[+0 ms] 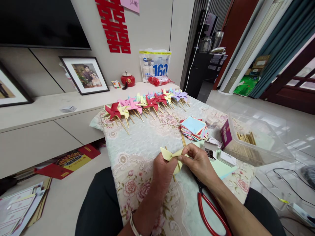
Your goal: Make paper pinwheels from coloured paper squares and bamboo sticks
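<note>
Both hands meet over the floral tablecloth (133, 147), on a pale yellow paper pinwheel (166, 153). My left hand (162, 172) pinches the paper near its middle. With thumb and fingers, my right hand (198, 160) grips a curled blade of the same paper. Thin wooden sticks show beside and under the paper; whether one is joined to it I cannot tell. Below my right forearm lie red-handled pliers or scissors (204, 213), their working end mostly hidden. Just beyond the hands sits a stack of cut coloured paper squares (193, 126).
Finished pinwheels (151, 103) in several colours line the table's far edge. At the right stands a clear plastic box (261, 141) holding wooden sticks, beside a small white box (226, 158) and a round clear container (212, 121). Cables (283, 183) lie on the floor.
</note>
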The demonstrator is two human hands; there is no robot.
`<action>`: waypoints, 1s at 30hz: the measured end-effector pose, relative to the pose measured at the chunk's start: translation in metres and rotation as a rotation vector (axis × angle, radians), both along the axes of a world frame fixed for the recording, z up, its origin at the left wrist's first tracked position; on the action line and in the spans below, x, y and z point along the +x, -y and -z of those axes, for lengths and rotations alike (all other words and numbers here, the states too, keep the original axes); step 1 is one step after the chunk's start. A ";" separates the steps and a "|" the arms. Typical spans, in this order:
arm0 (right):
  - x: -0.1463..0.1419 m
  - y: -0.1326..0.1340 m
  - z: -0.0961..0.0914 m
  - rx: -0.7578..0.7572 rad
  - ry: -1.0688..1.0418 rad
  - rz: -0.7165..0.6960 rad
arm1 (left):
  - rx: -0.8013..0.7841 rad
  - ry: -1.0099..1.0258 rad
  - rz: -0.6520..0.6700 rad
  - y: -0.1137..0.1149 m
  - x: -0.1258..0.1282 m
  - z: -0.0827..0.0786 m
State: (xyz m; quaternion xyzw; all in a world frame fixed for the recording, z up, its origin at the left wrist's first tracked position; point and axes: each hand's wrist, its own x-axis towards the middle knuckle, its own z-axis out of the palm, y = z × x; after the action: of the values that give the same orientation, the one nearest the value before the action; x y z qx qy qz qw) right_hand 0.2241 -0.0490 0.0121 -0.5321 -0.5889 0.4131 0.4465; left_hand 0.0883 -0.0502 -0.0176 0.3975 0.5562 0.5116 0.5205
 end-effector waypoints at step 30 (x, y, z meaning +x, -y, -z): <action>0.001 -0.001 -0.002 0.026 0.043 0.016 | 0.024 -0.106 -0.073 0.003 0.005 0.002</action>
State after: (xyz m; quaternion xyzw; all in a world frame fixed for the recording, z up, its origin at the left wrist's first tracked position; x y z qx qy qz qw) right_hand 0.2247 -0.0477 0.0145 -0.5398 -0.5995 0.3901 0.4439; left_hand 0.0930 -0.0531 -0.0191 0.4094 0.5910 0.5152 0.4666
